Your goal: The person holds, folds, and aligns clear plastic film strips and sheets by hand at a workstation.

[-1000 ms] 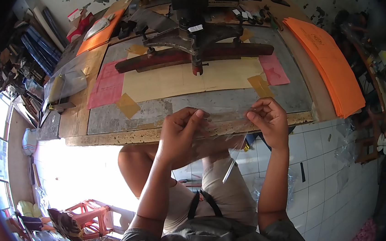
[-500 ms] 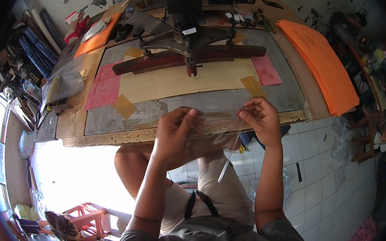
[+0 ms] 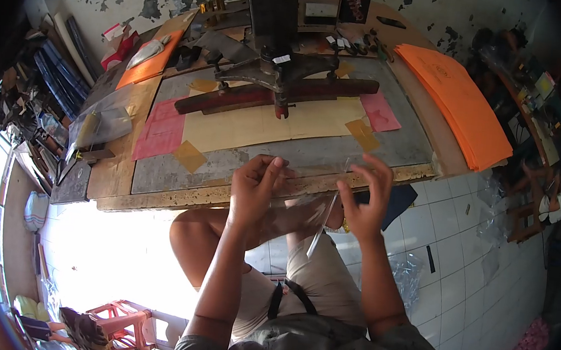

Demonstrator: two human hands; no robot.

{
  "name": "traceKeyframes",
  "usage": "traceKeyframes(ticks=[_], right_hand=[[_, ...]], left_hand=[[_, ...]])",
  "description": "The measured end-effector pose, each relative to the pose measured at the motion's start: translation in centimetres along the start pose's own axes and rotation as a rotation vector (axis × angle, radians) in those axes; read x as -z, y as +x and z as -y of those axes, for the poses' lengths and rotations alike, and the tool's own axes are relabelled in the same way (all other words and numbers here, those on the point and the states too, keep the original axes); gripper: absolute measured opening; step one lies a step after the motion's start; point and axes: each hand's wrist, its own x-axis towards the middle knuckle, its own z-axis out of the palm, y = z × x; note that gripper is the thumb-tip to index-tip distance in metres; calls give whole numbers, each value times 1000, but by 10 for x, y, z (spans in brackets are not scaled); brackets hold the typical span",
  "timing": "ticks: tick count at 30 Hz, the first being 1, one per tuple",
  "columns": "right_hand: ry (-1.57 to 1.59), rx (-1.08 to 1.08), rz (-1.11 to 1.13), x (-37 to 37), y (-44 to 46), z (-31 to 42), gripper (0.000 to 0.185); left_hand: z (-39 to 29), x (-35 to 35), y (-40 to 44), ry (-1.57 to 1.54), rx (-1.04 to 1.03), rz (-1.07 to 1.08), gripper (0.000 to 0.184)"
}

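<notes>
My left hand (image 3: 254, 189) is closed, thumb against fingers, on a corner of a clear plastic sheet (image 3: 297, 218). The sheet hangs over my lap in front of the table edge, and its see-through outline is hard to follow. At its right side a narrow, shiny folded edge slants down toward my knee. My right hand (image 3: 366, 199) is beside that edge with thumb and fingers spread apart. Beyond both hands, a press with a dark red bar (image 3: 280, 98) stands over a long cream sheet (image 3: 251, 129) on the grey board.
Pink sheets (image 3: 161, 128) and small tan pieces (image 3: 190, 157) lie around the cream sheet. A stack of orange sheets (image 3: 453, 103) is at the right. The wooden table edge (image 3: 292, 196) runs before me. A red stool (image 3: 124, 326) stands lower left; another person (image 3: 559, 196) sits far right.
My right hand has opened its fingers and moved slightly down, off the sheet's upper right edge. My left hand keeps its hold. The view has shifted a little.
</notes>
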Motion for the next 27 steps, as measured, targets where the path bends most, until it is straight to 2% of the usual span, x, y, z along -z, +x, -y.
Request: traceKeyframes(ticks=[3,4,6,7,8,9,10,11,15,18,21,24,25,26,27], right_hand=[[-51,-62,119,9,-36,40,55],[54,-77,115,9,-38,51,63],[261,-123,101,11,-45,68,79],[258,-130,192,15,-49,63,94],[308,-129,220,18,-49,65,95],[359,-124,249,21,-44,70,96],[413,-115,279,22,-39,73,97],[678,-236,343,18,-44,71,104],[1049,-410,307,15,-47,80,126],[1207,-478,355,28,-31,89,123],[1097,-214,393,37,-24,90,111],[854,-428,382,55,-19,82,86],[1066,-530,239,58,-14,77,55],[920,-510,193,72,-4,66,36],[844,-522,149,85,8,58,31]], left_hand=[[-10,-11,-24,-109,-6,-47,24],[-10,-16,-36,-158,11,-55,23],[-2,-26,-60,-194,-78,28,15],[-2,-32,-71,-220,-97,74,14],[0,-39,-80,-247,-119,118,15],[2,-45,-86,-264,-218,175,18],[0,-47,-90,-232,-221,217,22],[-2,-47,-91,-242,-268,247,25],[-3,-31,-85,-286,-388,392,35],[-11,-30,-86,-284,-389,408,38],[-20,-31,-90,-421,-329,397,32],[-35,-14,-90,-430,-276,442,27],[-46,-9,-91,-508,-236,391,26],[-39,7,-86,-507,-211,328,25],[-47,17,-79,-531,-238,267,25]])
